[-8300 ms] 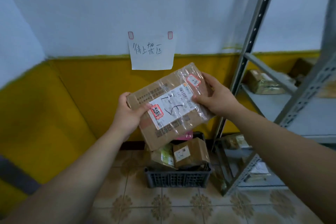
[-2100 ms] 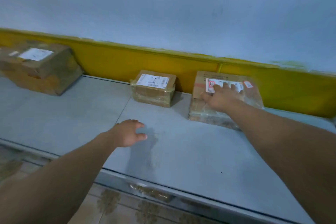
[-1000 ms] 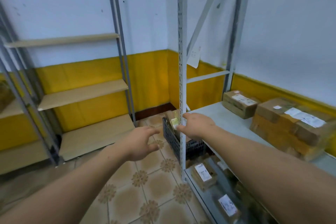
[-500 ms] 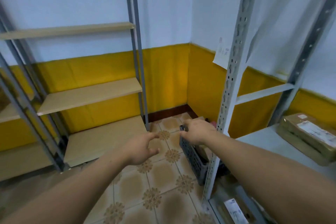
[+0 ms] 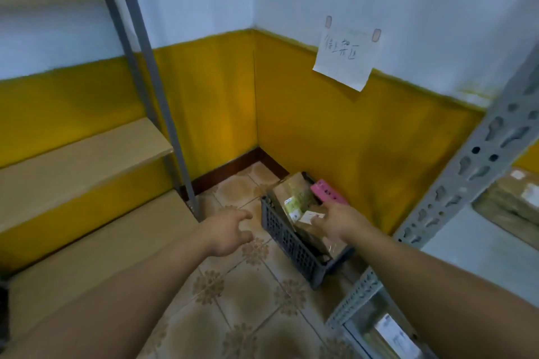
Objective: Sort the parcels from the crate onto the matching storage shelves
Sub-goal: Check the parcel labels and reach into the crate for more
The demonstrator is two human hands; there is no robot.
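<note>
A dark grey plastic crate stands on the tiled floor in the corner, against the yellow wall. Inside it lean a brown parcel with a green label, a pink parcel and a brown taped parcel with a white label. My right hand reaches into the crate, its fingers lying on the white-labelled parcel; a closed grasp is not visible. My left hand hovers over the floor just left of the crate, fingers spread and holding nothing.
A grey metal rack upright rises at the right, with a taped brown parcel on its shelf and another parcel on the level below. Wooden shelves run along the left wall. A handwritten paper note hangs above the crate.
My view has swung right and down onto the crate. My right hand has dropped into the crate onto the white-labelled parcel. My left hand stays beside the crate.
</note>
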